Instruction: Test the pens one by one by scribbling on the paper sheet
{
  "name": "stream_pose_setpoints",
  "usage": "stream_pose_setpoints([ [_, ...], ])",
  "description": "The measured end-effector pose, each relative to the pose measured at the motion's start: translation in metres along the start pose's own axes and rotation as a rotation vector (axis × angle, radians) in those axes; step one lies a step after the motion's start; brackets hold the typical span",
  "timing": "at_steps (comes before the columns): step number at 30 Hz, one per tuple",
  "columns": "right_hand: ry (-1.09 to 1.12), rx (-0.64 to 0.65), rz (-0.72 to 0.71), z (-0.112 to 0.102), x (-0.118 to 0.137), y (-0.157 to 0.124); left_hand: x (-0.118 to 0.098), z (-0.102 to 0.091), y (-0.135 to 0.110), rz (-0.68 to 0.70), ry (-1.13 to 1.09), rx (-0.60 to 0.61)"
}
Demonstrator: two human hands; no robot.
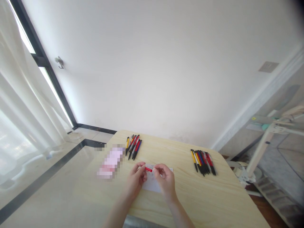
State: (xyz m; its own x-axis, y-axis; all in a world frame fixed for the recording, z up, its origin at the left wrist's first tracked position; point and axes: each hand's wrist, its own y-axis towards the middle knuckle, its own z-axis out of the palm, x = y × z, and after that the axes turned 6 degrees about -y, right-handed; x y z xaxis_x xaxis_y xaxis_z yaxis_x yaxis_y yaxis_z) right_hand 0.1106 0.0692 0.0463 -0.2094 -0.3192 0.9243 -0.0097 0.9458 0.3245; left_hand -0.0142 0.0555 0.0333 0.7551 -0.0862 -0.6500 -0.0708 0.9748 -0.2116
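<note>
Between the fingertips of my left hand (137,177) is a red pen barrel (148,169), its free end pointing toward my other hand. My right hand (167,181) is closed in a pinch close to that end, on a small whitish piece (153,169) too small to name. Whether the piece touches the barrel I cannot tell. Below both hands a white sheet of paper (152,186) with faint marks lies on the table, partly covered by them.
On the wooden table (199,196), a loose pile of pens (133,147) lies at the back left. A row of pens (203,162) lies to the right. A blurred pink item (111,161) is at the left edge. A white wall (152,79) stands behind.
</note>
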Motion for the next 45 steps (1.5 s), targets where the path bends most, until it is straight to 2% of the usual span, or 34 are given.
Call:
stream_pose_setpoints([
  [7,-0.025,-0.005,-0.059,0.001,-0.002,-0.003,-0.001,0.0,-0.001,-0.006,0.0,0.012],
  [14,-0.265,0.022,-0.364,-0.007,0.008,-0.003,0.001,-0.002,0.001,0.013,-0.002,0.026],
  [18,-0.314,0.061,-0.451,-0.01,0.008,-0.004,0.001,-0.003,0.001,0.007,-0.009,0.026],
  [25,-0.314,0.097,-0.412,-0.011,0.006,-0.009,0.0,-0.002,0.0,-0.003,-0.011,0.03],
  [34,-0.537,0.244,-0.538,-0.017,0.011,-0.01,-0.003,-0.001,0.001,-0.007,-0.04,-0.017],
  [36,-0.53,0.248,-0.537,-0.022,0.011,-0.01,-0.003,-0.001,0.0,-0.014,-0.04,-0.021],
  [42,-0.529,0.137,-0.44,-0.051,0.0,-0.003,-0.002,-0.001,0.0,-0.03,-0.034,-0.023],
  [45,-0.592,0.148,-0.407,-0.066,-0.008,0.0,-0.003,0.0,0.0,-0.035,-0.033,-0.021],
])
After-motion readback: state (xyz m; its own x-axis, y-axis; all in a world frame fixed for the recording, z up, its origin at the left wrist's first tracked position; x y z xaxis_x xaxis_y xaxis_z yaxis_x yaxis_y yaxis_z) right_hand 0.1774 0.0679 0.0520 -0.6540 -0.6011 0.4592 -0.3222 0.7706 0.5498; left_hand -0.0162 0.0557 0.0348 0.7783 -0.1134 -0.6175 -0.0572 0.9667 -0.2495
